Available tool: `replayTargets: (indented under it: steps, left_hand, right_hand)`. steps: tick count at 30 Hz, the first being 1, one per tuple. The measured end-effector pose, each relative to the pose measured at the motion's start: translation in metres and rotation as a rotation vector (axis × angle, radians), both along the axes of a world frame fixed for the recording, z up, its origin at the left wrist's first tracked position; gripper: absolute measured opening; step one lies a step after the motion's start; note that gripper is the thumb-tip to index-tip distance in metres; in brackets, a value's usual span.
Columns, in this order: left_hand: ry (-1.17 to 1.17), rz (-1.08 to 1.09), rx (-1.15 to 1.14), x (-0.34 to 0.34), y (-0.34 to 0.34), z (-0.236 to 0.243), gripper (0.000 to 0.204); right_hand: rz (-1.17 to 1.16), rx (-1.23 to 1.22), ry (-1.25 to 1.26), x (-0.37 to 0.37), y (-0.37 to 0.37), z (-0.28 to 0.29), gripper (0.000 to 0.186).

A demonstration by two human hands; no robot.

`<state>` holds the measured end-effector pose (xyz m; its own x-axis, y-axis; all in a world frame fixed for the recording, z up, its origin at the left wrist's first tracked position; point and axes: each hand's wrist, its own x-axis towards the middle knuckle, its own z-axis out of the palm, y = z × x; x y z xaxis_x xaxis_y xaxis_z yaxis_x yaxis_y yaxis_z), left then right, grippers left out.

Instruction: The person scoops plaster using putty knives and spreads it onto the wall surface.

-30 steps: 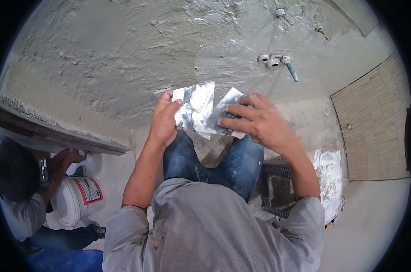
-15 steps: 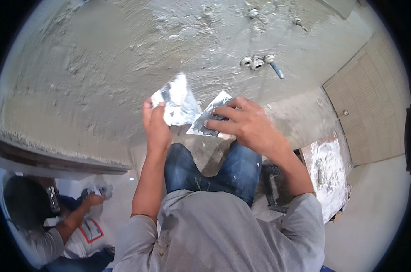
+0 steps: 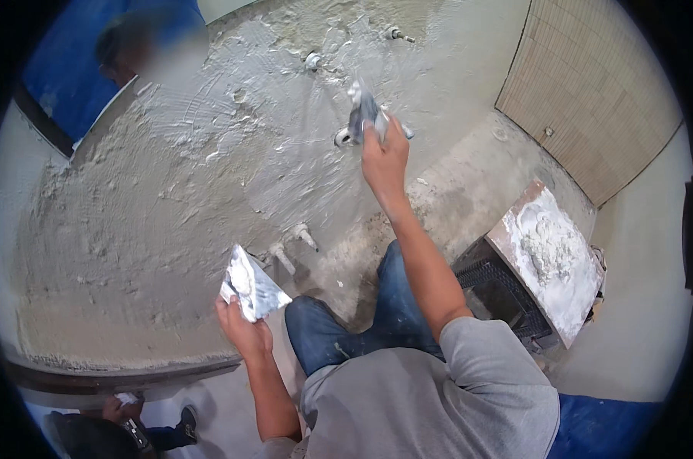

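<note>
My left hand (image 3: pixel 245 329) is closed round a triangular metal putty knife (image 3: pixel 261 297), whose blade carries a lump of white plaster (image 3: pixel 241 274). It is low on the left, beside my knee and apart from the wall. Farther up, my right hand (image 3: pixel 385 157) grips a second putty knife (image 3: pixel 367 107), blurred by motion, with white plaster near its tip. That blade is up by the rough plastered wall (image 3: pixel 170 214), in front of a pipe outlet (image 3: pixel 343 138) that it partly covers. Whether it touches the wall, I cannot tell.
On the right, a board (image 3: pixel 502 232) bearing wet white plaster (image 3: pixel 549 245) rests on a black crate (image 3: pixel 507 298). Pipe stubs (image 3: pixel 306 236) stick out of the wall low down. A tiled panel (image 3: pixel 599 84) stands far right. One person (image 3: pixel 94 436) is lower left, another (image 3: pixel 121 46) upper left.
My hands, close together before, are now apart: the right has gone up to the wall with its putty knife, the left down and leftward with the other. The view has turned.
</note>
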<state>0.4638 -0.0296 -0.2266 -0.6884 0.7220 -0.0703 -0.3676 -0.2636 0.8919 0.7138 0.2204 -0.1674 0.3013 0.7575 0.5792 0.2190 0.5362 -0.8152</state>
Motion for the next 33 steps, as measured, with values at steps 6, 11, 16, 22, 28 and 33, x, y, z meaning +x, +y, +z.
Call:
replayTargets:
  steps: [6, 11, 16, 22, 28, 33]
  left_hand:
    - [-0.037, -0.066, 0.008, 0.003, -0.017, -0.007, 0.034]
    - [-0.037, -0.077, 0.028, 0.005, -0.016, -0.012, 0.033]
    - [-0.062, -0.121, 0.035, 0.006, -0.019, -0.018, 0.032]
    - [-0.101, -0.088, 0.019, 0.01, -0.024, -0.01, 0.033]
    - [-0.102, -0.112, 0.046, 0.012, -0.024, -0.001, 0.034]
    - [-0.058, -0.115, 0.065, 0.007, -0.025, -0.006, 0.036]
  right_hand:
    - [-0.451, 0.199, -0.321, -0.041, 0.048, 0.023, 0.042]
    - [-0.314, 0.207, -0.385, -0.099, 0.012, -0.002, 0.047]
    - [-0.316, 0.132, -0.395, -0.047, -0.001, -0.01, 0.052]
    - [-0.468, 0.13, -0.383, -0.045, 0.044, 0.018, 0.054]
    - [-0.3, 0.194, -0.503, -0.096, -0.005, -0.005, 0.056]
    - [-0.357, 0.174, -0.393, -0.055, -0.006, 0.002, 0.054]
